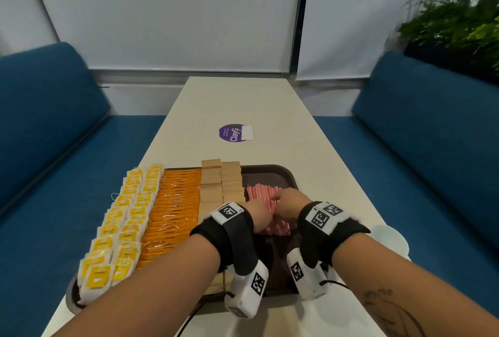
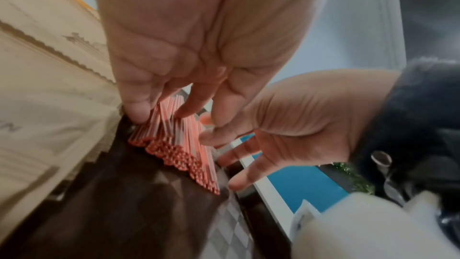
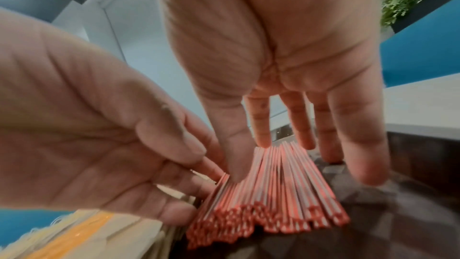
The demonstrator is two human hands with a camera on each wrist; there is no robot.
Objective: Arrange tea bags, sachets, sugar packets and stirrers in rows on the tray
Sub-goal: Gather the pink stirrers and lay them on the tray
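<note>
A dark brown tray [image 1: 280,174] holds rows side by side: yellow tea bags [image 1: 127,217] at the left, orange sachets [image 1: 175,207], then tan sugar packets [image 1: 221,185]. At the tray's right lies a flat layer of red-and-white striped stirrers [image 1: 260,196] [image 2: 179,151] [image 3: 281,194]. Both hands are on the stirrers. My left hand [image 1: 260,213] [image 2: 179,113] rests its fingertips on the layer's left side, next to the sugar packets. My right hand [image 1: 289,203] [image 3: 298,155] has straight fingers spread over the layer, thumb pressing near the left hand's fingers.
The tray sits at the near end of a long pale table [image 1: 243,104] with a purple round sticker [image 1: 234,132] further up. Blue sofas [image 1: 48,126] flank both sides, and a plant [image 1: 459,20] stands at the back right. A pale round object [image 1: 388,236] lies at the table's right edge.
</note>
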